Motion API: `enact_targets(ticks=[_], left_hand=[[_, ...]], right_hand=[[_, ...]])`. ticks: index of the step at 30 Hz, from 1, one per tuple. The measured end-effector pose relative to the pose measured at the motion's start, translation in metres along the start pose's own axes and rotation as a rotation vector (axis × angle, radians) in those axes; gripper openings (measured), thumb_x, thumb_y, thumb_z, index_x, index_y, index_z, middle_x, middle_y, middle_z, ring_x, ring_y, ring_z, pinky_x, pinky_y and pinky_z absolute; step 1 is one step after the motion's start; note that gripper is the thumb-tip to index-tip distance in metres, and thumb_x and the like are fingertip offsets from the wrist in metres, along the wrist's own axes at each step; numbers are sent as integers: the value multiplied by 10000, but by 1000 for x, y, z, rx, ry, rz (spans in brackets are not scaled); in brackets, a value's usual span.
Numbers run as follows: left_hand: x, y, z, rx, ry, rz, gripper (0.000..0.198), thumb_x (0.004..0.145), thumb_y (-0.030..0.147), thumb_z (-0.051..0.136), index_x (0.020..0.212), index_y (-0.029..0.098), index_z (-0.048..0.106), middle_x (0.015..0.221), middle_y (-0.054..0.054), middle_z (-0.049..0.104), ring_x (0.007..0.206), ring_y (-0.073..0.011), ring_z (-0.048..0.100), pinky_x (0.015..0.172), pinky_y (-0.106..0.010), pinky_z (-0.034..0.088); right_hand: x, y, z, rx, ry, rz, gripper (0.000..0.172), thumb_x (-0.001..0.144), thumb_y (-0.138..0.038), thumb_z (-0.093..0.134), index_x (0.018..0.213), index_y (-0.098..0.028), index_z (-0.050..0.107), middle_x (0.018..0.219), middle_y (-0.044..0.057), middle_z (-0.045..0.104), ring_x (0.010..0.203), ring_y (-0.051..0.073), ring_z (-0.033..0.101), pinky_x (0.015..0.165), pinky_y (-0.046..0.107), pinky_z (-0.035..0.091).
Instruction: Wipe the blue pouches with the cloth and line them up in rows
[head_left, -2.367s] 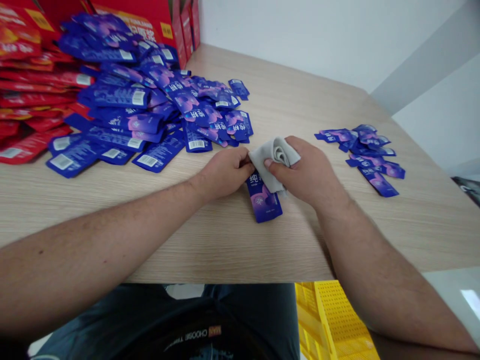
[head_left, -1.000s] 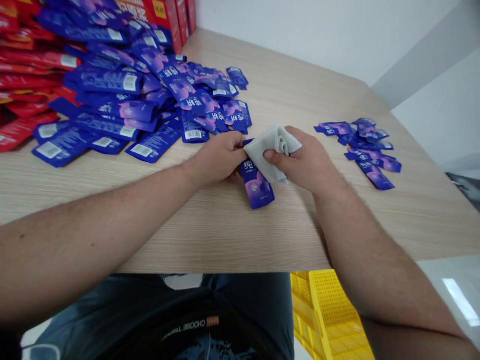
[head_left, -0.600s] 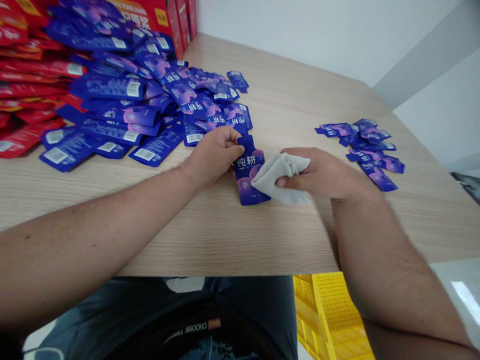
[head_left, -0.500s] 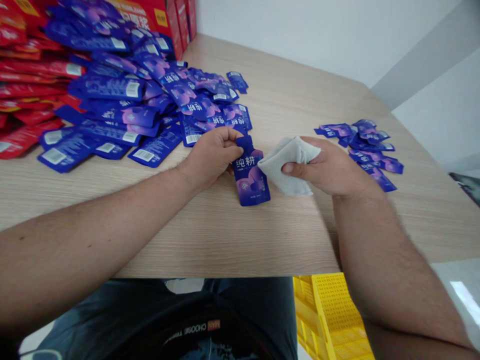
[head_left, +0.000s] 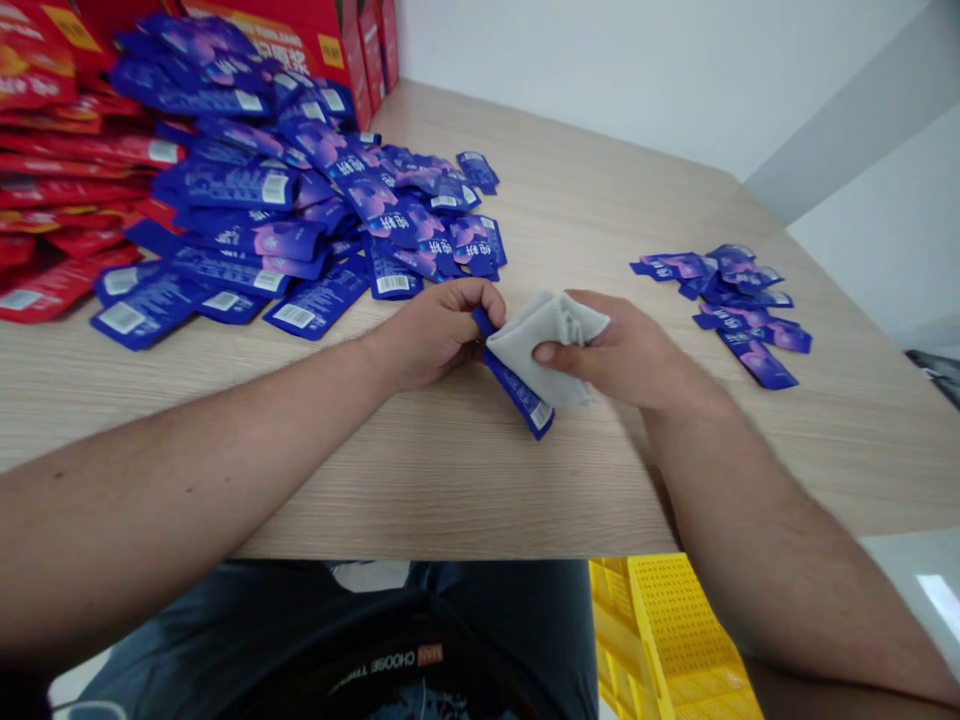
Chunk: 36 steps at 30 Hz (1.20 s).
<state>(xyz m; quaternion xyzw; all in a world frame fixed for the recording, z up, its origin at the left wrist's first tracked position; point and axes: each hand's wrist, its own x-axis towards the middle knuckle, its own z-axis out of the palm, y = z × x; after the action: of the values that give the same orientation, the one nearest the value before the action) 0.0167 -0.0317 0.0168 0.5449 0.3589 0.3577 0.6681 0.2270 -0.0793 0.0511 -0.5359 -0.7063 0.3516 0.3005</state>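
My left hand [head_left: 450,332] pinches the narrow top of a blue-purple sachet [head_left: 523,394] above the wooden table. The sachet is tilted, and its barcode side shows near the lower end. In my right hand [head_left: 622,350] is a folded white cloth [head_left: 544,345], held between thumb and fingers. That cloth lies against the sachet and covers part of it. Whether the fingers behind the cloth also grip the sachet is hidden.
A large pile of blue sachets [head_left: 247,180] lies at the back left, beside stacked red pouches [head_left: 82,190] and red boxes [head_left: 300,45]. A smaller group of blue sachets [head_left: 742,280] lies on the right. Below the table edge stands a yellow crate [head_left: 682,630].
The sachet has turned from its front to its barcode side. My right hand has moved left, bringing the cloth over the sachet.
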Motion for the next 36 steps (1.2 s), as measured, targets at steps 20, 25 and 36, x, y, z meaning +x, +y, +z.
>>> enact_targets(ticks=[20, 25, 36], left_hand=[[-3, -1, -1, 727, -133, 236, 231, 885, 245, 568, 834, 186, 785, 839, -8, 801, 807, -192, 703, 793, -311, 535], [-5, 0, 0, 724, -97, 244, 254, 891, 230, 556, 865, 181, 804, 833, 3, 805, 802, -178, 706, 728, -280, 507], [-5, -2, 1, 687, -25, 232, 238, 900, 212, 584, 895, 190, 820, 862, -2, 811, 774, -165, 698, 735, -285, 514]], right_hand=[[9, -2, 9, -301, 470, -4, 166, 829, -377, 712, 884, -252, 618, 874, 56, 704, 836, 273, 656, 767, 436, 514], [8, -1, 9, -344, 303, -46, 204, 814, -406, 730, 840, -251, 600, 837, 43, 688, 811, 260, 651, 746, 418, 499], [12, 8, 4, -350, 437, 30, 176, 822, -385, 710, 866, -254, 601, 837, 48, 685, 796, 266, 647, 741, 431, 507]])
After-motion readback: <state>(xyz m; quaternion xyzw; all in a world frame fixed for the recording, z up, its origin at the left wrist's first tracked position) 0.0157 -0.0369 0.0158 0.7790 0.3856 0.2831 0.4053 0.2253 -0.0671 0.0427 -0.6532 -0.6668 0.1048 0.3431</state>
